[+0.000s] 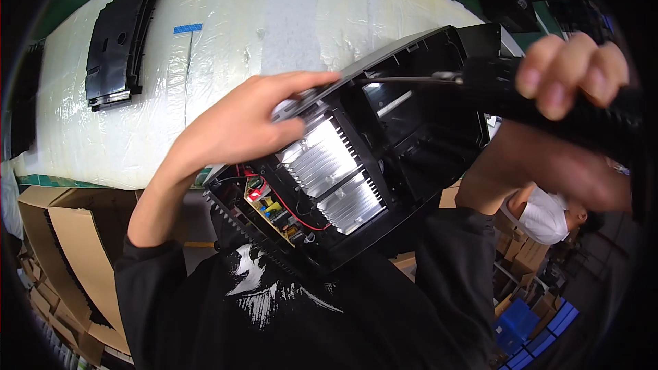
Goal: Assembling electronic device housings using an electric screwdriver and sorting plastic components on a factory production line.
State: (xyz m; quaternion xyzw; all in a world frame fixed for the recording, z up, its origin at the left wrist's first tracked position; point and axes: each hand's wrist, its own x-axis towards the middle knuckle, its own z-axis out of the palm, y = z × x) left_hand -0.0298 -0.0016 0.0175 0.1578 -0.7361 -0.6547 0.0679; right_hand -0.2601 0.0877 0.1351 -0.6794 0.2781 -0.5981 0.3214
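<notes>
A black plastic housing [439, 123] rests tilted against my body at the table's near edge, its inside facing up. Ribbed silver metal heat sinks [329, 171] fill its middle. Beside them a circuit board [274, 209] carries red wires and a glowing red light. My left hand [247, 113] grips the housing's far rim between thumb and fingers, with the index finger stretched along it. My right hand [569, 75] has its fingers wrapped over a black screwdriver [490, 75] with a long thin metal shaft. The shaft lies across the housing, its end close to my left fingertip.
A black plastic panel [120, 44] lies on the film-covered table [233, 0] at the far left, near a strip of blue tape [187, 28]. Cardboard boxes [79, 253] stand below left. At the lower right are a person in white [545, 219] and a blue bin [517, 325].
</notes>
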